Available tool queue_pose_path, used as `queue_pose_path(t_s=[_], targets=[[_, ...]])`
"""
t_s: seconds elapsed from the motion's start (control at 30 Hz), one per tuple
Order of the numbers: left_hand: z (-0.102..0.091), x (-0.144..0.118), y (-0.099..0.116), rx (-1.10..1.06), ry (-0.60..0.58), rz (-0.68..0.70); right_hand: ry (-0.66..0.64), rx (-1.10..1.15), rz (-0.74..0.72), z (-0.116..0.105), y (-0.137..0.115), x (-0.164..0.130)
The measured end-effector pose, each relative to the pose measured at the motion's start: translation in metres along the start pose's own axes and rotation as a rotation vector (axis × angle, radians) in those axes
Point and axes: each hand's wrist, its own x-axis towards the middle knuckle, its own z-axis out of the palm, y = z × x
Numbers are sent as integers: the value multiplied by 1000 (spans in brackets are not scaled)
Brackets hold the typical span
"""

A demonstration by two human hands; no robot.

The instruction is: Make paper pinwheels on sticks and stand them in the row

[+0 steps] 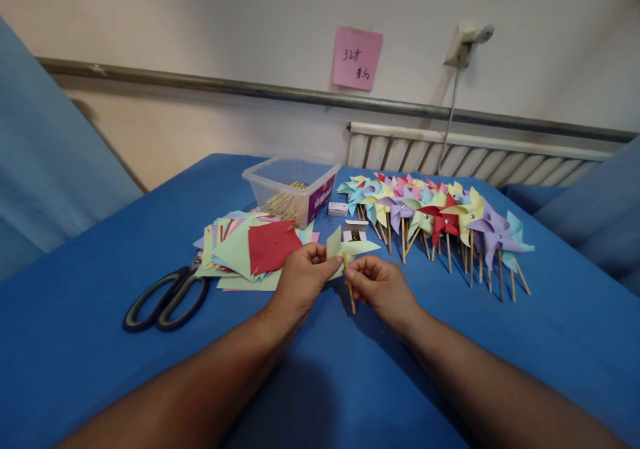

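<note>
Between my hands is a pale green paper pinwheel point(357, 246) with a short wooden stick point(351, 290) upright behind it, tilted slightly. My left hand point(306, 272) is closed on the pinwheel's paper, its thumb at the top of the stick. My right hand point(381, 285) pinches the stick between thumb and fingers just below the paper. Whether a pin joins paper and stick is hidden from this side. Just beyond the pinwheel sits a small open box point(355, 229) with dark contents.
A pile of coloured paper squares point(233, 249) lies left, beside dark-handled scissors point(167, 299). Behind stands a clear plastic bin point(253, 181) of sticks, near a small white box point(338, 209). Many-coloured finished pinwheels point(447, 221) lie at right on the blue cloth point(550, 342).
</note>
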Motion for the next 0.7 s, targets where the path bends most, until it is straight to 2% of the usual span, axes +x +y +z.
queue_pose_path(t_s=[0.7], targets=[[1, 0, 0, 33, 14, 7, 34, 7, -30, 4, -1, -2]])
